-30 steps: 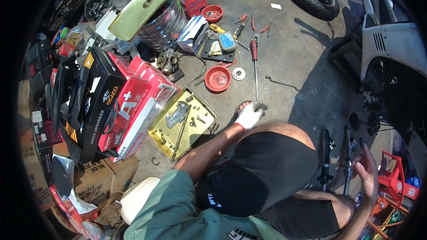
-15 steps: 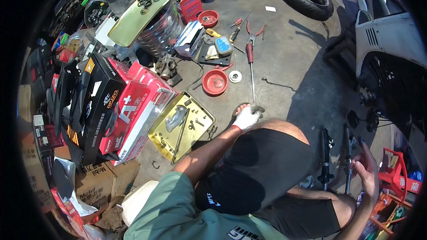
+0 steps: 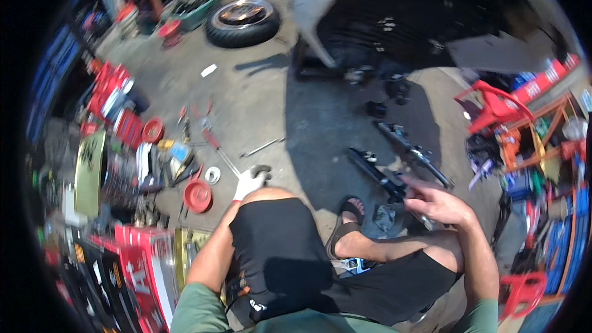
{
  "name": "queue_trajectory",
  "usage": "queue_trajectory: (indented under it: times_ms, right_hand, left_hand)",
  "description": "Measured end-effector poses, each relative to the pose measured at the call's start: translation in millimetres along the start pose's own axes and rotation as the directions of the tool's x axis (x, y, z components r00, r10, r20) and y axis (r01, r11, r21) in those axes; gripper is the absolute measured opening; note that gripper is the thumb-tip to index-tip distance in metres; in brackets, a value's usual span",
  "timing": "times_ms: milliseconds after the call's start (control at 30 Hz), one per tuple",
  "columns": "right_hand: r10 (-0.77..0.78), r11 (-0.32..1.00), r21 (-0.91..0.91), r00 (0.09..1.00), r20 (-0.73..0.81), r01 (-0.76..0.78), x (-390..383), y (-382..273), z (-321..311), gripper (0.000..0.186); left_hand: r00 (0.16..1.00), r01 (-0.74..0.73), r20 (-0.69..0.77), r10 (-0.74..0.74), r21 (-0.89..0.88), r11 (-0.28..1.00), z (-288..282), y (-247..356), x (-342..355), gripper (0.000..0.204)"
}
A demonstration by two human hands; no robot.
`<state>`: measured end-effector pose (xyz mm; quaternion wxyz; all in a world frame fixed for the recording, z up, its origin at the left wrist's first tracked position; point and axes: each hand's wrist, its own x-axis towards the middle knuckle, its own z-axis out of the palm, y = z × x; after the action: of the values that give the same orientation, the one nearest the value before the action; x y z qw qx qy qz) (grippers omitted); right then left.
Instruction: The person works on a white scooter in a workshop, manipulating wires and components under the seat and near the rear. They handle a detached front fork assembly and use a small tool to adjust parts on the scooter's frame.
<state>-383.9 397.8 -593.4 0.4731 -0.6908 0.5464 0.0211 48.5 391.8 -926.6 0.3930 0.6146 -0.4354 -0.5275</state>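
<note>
- Fingers of the bare right hand are held a little apart and loosely bent, with one poked out toward the upper left of the frame.
- A black tube part is found by these fingers, up and to the left of them, right of the middle of the frame. Whether it is touched cannot be told, as the view is blurred.
- Its long side is slanted from upper left down to lower right, so its low end is aimed at the right hand.
- Past it, higher and more to the right, a second tube part is laid with much the same slant.
- The left hand, in a white glove, is seen left of the middle, well apart from both tubes. Whether its fingers are closed on anything cannot be told.
- A red-handled tool is aimed at the glove.
- Farther out, a wheel is seen near the top.
</note>
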Motion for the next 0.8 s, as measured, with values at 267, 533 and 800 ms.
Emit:
queue_trajectory:
  times_ms: [267, 533, 800]
  right_hand:
    - [-0.057, 0.997, -0.047, 0.996, -0.073, 0.054, -52, 20, -10, 0.067]
    - [-0.400, 0.912, -0.154, 0.908, -0.124, 0.380, -51, 11, -11, 0.061]
    - [-0.594, 0.800, -0.287, 0.764, -0.254, 0.526, -48, 8, -17, 0.055]
  left_hand:
    - [0.960, -0.270, 0.125, 0.250, 0.188, 0.944, -10, 179, -3, 0.030]
    - [0.934, -0.357, 0.158, 0.320, 0.395, 0.847, -43, 310, -42, 0.028]
    - [0.760, -0.645, 0.585, 0.283, 0.627, 0.437, 76, 382, -29, 0.021]
